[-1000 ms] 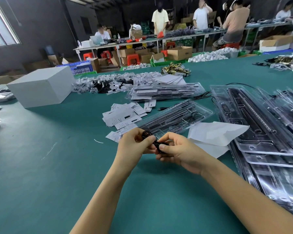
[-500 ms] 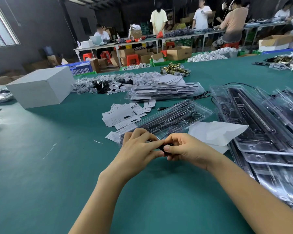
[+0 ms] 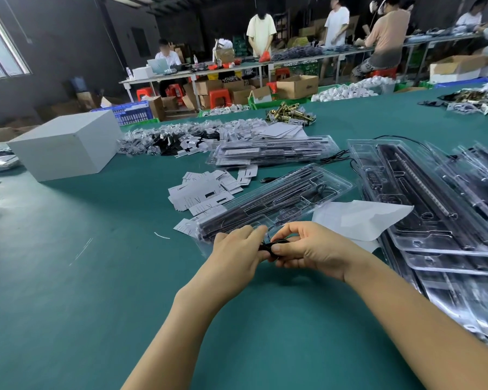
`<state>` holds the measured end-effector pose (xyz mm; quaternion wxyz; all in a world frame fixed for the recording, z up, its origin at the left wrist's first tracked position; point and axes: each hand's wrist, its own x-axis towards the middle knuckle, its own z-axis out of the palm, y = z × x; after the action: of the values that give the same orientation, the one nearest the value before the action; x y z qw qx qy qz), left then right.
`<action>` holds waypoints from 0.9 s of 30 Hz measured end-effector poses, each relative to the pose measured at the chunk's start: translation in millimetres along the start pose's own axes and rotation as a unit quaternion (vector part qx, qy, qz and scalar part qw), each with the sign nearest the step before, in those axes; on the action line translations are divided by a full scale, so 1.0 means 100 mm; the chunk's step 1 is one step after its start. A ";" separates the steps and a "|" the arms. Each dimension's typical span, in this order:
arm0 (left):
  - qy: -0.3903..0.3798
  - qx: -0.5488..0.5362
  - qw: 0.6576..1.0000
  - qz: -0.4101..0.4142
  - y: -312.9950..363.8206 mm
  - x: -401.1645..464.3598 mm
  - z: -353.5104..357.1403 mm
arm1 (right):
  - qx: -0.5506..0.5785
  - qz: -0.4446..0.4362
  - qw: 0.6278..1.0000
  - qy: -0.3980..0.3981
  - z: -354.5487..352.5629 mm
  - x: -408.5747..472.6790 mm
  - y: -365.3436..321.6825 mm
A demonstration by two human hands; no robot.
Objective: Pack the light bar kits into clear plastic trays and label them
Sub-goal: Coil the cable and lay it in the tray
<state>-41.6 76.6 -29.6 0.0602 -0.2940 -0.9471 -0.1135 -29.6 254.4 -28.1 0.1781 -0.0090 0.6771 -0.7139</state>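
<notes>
1. Your left hand (image 3: 237, 253) and right hand (image 3: 313, 253) meet low over the green table (image 3: 68, 291), fingertips facing each other.
2. Both pinch 1 small black cable coil (image 3: 273, 244) between them; the right thumb lies on top of it, and the left fingers curl onto its left end. How the coil is wound, you cannot tell; it is mostly covered.
3. Just beyond your knuckles lies a clear plastic tray (image 3: 276, 201), angled away to the right, with dark light bars and a small remote seated in it.
4. Touching the right hand's far side: a white paper sheet (image 3: 358, 218), partly over that tray's near right corner.
5. Right of the right hand: a stack of open clear trays (image 3: 440, 220), 1 long bar in the top tray.
6. Beyond the left hand: a scatter of white label cards (image 3: 203, 190), some under the tray's left end.
7. Farther out: a stack of packed trays (image 3: 271, 152), then a heap of small bagged parts (image 3: 164, 140).
8. Far left of the left hand: a white box (image 3: 65, 144).
</notes>
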 end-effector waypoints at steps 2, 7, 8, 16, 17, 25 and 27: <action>-0.009 0.026 1.000 0.002 0.01 0.00 0.02 | 0.020 0.014 1.000 0.008 0.00 0.01 0.01; 0.004 -0.013 1.000 0.020 0.00 0.00 -0.02 | 0.051 0.027 0.998 0.001 -0.01 0.00 -0.01; 0.006 -0.006 1.000 0.018 0.00 0.00 -0.02 | 0.061 0.029 0.998 -0.004 -0.01 0.00 -0.02; 0.038 -0.118 0.992 -0.035 -0.16 -0.03 -0.13 | 0.040 0.001 0.994 0.097 -0.01 0.04 -0.04; 0.034 -0.115 0.992 -0.029 -0.17 -0.03 -0.13 | -0.016 -0.029 0.993 0.117 0.00 0.05 -0.03; 0.099 0.023 0.993 0.057 -0.10 -0.05 -0.07 | -0.467 -0.251 0.838 0.131 0.18 0.00 0.04; 0.148 0.042 0.985 0.079 -0.10 -0.05 -0.05 | -0.472 -0.244 0.836 0.137 0.21 0.00 0.04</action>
<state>-43.1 64.5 -27.1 0.2205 -0.3447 -0.9057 -0.1103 -23.2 234.2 -30.5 -0.1219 -0.1588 0.9254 -0.3217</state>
